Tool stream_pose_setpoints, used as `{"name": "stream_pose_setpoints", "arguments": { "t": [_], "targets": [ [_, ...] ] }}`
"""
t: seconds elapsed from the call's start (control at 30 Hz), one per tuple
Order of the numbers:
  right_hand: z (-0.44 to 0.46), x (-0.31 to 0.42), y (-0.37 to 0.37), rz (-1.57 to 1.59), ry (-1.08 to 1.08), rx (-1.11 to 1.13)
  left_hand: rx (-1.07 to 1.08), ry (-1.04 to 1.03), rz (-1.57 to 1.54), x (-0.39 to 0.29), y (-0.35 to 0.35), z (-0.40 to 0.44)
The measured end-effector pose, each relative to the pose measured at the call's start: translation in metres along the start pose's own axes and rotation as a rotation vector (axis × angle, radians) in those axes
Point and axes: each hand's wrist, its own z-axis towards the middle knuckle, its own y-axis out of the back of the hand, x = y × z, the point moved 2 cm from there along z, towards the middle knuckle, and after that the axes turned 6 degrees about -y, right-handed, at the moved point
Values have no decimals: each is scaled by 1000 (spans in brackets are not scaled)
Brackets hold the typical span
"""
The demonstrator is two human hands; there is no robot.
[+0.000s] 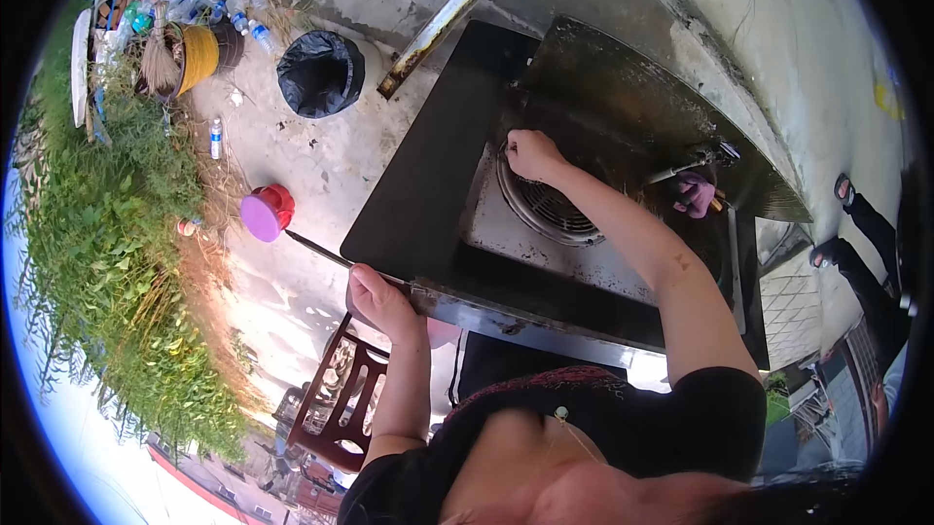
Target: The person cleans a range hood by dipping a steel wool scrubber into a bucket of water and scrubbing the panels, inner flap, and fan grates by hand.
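Black shirt cloth is seen nearest; beyond it, the left hand is set at the front edge of the worktop, its grip unclear. There the metal ring is judged stiff, weighty, best held by its outer edge, where the right hand is placed, arm outstretched, fingers curled, their hold impossible to tell.

A round, dark, slotted burner grate is sitting within a shiny metal ring, surrounded by a spotted pale metal plate. The stove bench is framing them with its black top, a scuffed metal strip running along its near edge.
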Motion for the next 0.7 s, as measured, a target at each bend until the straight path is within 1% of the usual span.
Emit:
{"name": "stream_pose_setpoints", "arguments": {
  "t": [0.03, 0.07, 0.1, 0.13, 0.2, 0.23, 0.27, 0.3, 0.33, 0.37, 0.4, 0.47, 0.53, 0.57, 0.6, 0.63, 0.67, 0.7],
  "targets": [
    [17, -7, 3, -33, -41, -15, 53, -39, 54, 2, 4, 0],
    [26, -13, -3, -59, -88, -22, 82, -35, 53, 4, 8, 0],
    [30, -9, 0, -38, -172, -72, 66, -14, 24, 2, 6, -2],
    [31, -2, 1, -40, -99, -122, 50, -2, -15, 0, 0, -2],
    [-1, 5, -14, -36, 22, -183, 53, -28, 47, 0, 2, 0],
    [-21, 8, -13, 11, 116, -134, 57, -35, 79, 1, 4, 0],
    [-40, 9, -3, 62, 168, 30, 63, -30, 53, 0, 0, 2],
    [-36, -2, 2, 82, 168, 141, 67, -21, 27, -2, -3, 3],
    [-32, -16, 5, 106, 160, 263, 69, -4, 12, -3, -1, 1],
    [-19, -31, 10, 217, -19, 252, 84, -11, -4, 0, 2, 1],
    [-2, -43, 15, 418, -160, 110, 98, -27, 16, 3, 6, 3],
    [23, -64, 12, 486, -182, -174, 128, -58, 59, 9, 11, 5],
    [13, -56, -21, 398, -115, -173, 99, -34, 3, 2, 4, 3],
    [-2, -49, -22, 168, 77, -309, 73, -27, -3, 1, 2, 2],
    [-21, -41, -22, 129, 197, -339, 49, -19, -11, -2, -1, 2],
    [-46, -35, -14, 130, 252, -281, 41, 35, -56, -13, -8, -3],
    [-70, -31, -7, 132, 305, -229, 36, 40, -54, -14, -8, -4],
    [-87, -40, -2, 181, 329, -117, 32, 45, -54, -15, -8, -5]
  ]
}}
